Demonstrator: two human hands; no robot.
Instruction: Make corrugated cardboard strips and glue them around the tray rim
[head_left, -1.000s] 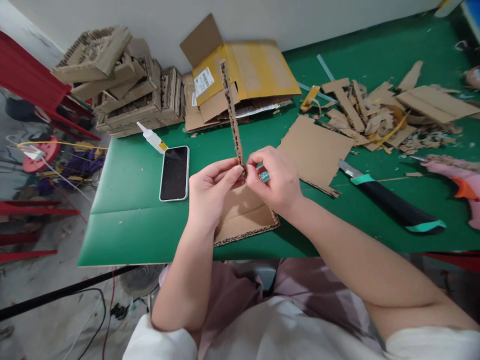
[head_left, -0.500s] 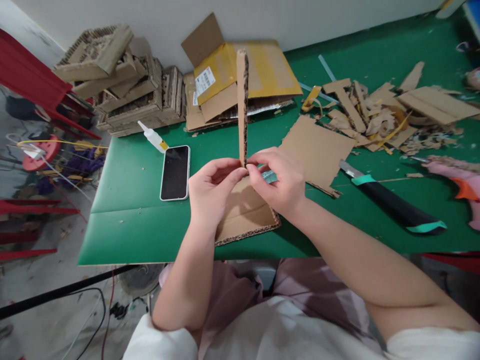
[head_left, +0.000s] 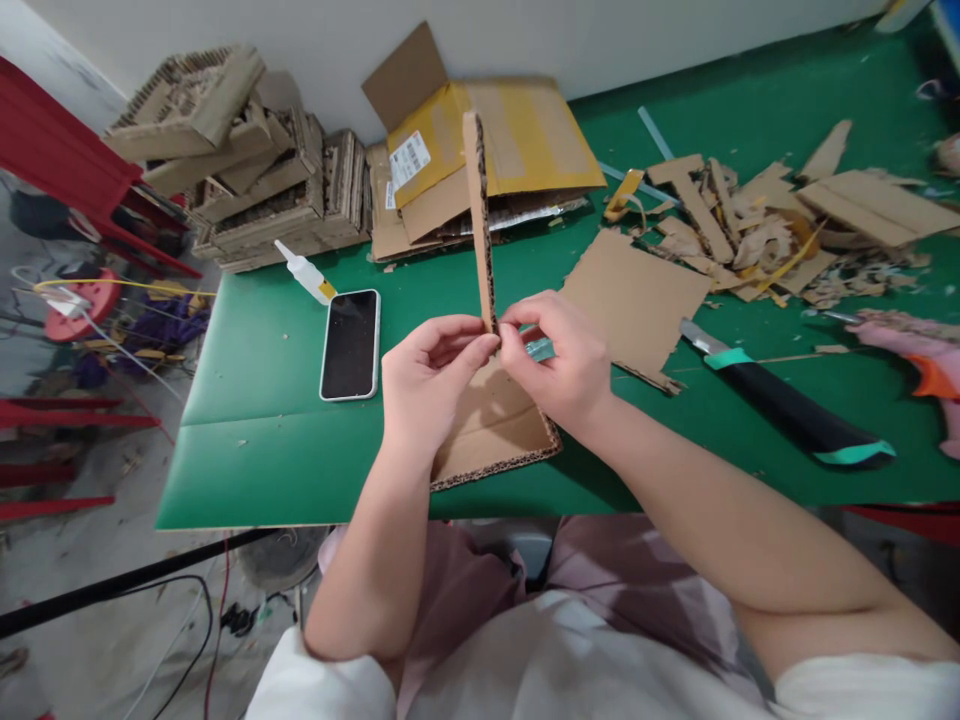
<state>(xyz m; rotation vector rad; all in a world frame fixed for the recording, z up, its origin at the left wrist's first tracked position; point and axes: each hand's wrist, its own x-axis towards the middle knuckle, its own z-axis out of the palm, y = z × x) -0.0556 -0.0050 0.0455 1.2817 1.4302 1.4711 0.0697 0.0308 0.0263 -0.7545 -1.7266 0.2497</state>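
A narrow cardboard strip [head_left: 480, 215] points up and away from me, its rough corrugated edge facing right. My left hand [head_left: 435, 370] pinches its lower end between thumb and fingers. From the other side, my right hand [head_left: 559, 350] has its thumb and fingertips closed at the same end; the exact contact is partly hidden. Beneath both hands lies a flat cardboard panel [head_left: 495, 430] with a thick corrugated edge toward me. A bit of clear teal material [head_left: 540, 348] shows behind my right fingers, too covered to name.
Left of my hands are a phone [head_left: 351, 345] and a white glue bottle [head_left: 304, 273]. A utility knife [head_left: 795, 400], a cardboard square [head_left: 637, 300] and a scrap pile [head_left: 750, 220] lie to the right. Behind stand stacked cardboard trays [head_left: 255, 180] and an opened carton [head_left: 517, 130].
The strip's upper end has tipped slightly to the left and lower. Both hands have stayed at its lower end, with the left shifting a little to the right.
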